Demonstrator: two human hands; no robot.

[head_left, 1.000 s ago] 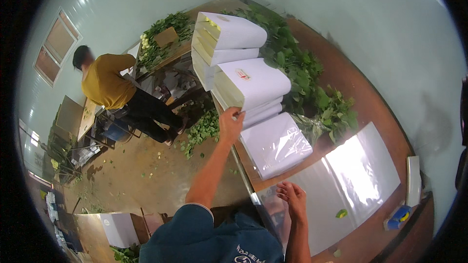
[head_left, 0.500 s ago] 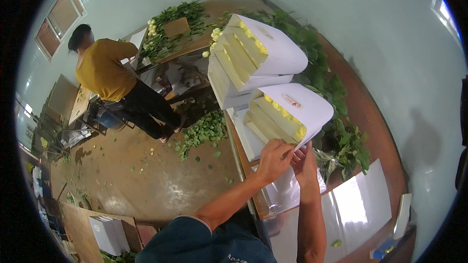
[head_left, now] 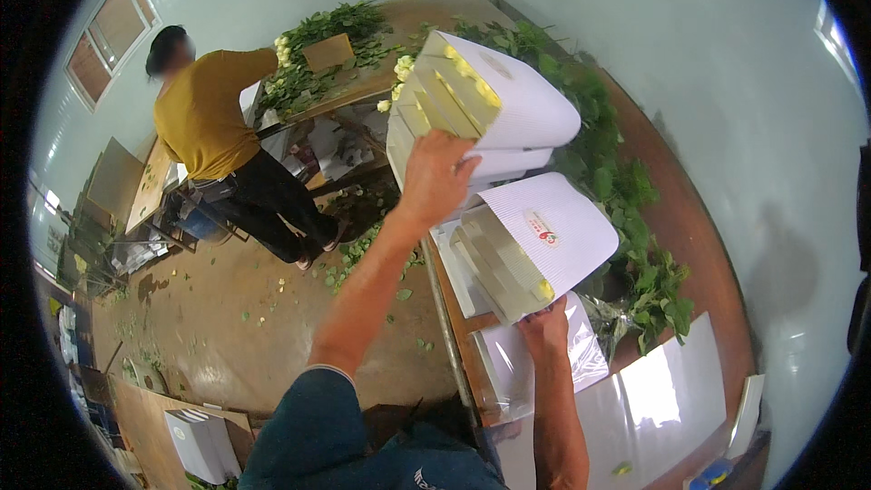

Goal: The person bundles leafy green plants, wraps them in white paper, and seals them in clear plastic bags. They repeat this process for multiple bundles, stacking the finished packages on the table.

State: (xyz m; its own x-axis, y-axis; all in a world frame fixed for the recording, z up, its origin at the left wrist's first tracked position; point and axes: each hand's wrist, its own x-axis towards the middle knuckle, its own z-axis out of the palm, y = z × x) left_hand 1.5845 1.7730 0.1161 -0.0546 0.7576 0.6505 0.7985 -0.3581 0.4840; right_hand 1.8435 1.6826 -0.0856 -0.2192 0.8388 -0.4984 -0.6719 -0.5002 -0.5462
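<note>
Yellow roses (head_left: 545, 290) show at the rim of a flower bundle wrapped in white corrugated cardboard (head_left: 581, 218), which lies tilted on the bench. My right hand (head_left: 547, 325) is closed on its near lower corner, thumb and fingers at the cardboard edge. Up and to the left, my left hand (head_left: 435, 180) is raised in front of a second wrapped bundle (head_left: 522, 95) of yellow roses. Its fingers are curled, their tips turned away; whether it holds anything small is hidden. Layered cardboard sheets (head_left: 485, 259) stand inside the nearer wrap's opening.
Leafy stems (head_left: 626, 209) run along the bench's wall side. Clear plastic sheeting (head_left: 662, 390) lies at the near end. A person in a mustard top (head_left: 209, 113) stands at another table with roses and greenery (head_left: 327, 54). Cut leaves (head_left: 363, 254) litter the floor.
My left hand has left the nearer bundle's edge and moved up and left to the farther bundle. My right hand has shifted down slightly, still at the corner. The other person has stretched an arm toward the roses.
</note>
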